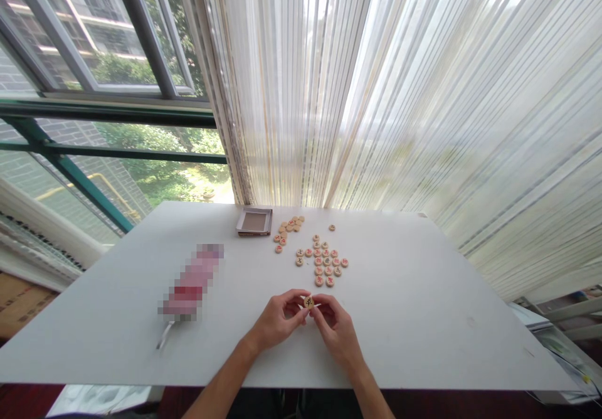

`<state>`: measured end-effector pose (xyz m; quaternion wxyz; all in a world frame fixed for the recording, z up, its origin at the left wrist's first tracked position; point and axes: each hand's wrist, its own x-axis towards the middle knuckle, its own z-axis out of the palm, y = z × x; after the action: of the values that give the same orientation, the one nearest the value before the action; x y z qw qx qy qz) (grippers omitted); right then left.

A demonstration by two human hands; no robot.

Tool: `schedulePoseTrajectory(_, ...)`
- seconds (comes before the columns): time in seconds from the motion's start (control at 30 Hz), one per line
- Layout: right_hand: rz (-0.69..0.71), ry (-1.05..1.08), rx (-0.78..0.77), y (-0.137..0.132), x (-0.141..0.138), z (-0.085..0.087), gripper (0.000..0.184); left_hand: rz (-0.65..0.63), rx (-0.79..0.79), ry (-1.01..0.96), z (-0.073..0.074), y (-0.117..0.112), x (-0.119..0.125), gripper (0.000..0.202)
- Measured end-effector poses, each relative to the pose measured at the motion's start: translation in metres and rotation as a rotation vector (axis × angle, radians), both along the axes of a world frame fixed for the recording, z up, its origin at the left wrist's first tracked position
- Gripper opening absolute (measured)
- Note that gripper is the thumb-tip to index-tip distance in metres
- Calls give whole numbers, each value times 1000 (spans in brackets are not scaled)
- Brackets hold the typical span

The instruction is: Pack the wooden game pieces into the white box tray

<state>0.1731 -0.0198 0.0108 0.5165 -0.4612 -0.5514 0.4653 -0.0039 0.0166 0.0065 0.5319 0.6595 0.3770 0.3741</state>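
Between my two hands is a round wooden Chinese chess piece (308,302), its black character facing me. My left hand (277,320) pinches its left edge with thumb and fingertips. On the right edge, the fingers of my right hand (335,323) close in the same pinch. Just beyond my hands, several face-up chess pieces (327,261) with red or black characters lie in short rows on the white table. Farther back to the left is a loose cluster of chess pieces (290,224), many of them blank side up.
A shallow open box (254,221) sits at the table's back edge. One lone chess piece (332,227) lies behind the rows. To the left is a pixelated pink item (192,281) with a strap. Sheer string curtains (301,93) hang behind the white table (414,306).
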Motion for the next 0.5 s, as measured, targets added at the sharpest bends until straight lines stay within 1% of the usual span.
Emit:
schedulePoseTrajectory(0.13, -11, 36, -2, 0, -1, -5, 27, -18, 10, 11, 6, -2, 1, 42)
schedulePoseTrajectory(0.27, 7, 22, -5, -1, 0, 0, 26, -25, 28, 5, 10, -3, 2, 35)
schedulePoseTrajectory(0.37, 0, 2, -12, -1, -1, 4, 25, -26, 46, 24, 10, -3, 2, 33)
schedulePoseTrajectory(0.5, -37, -31, -27, 0, -2, 1, 26, -31, 72, 41, 7, -3, 2, 31)
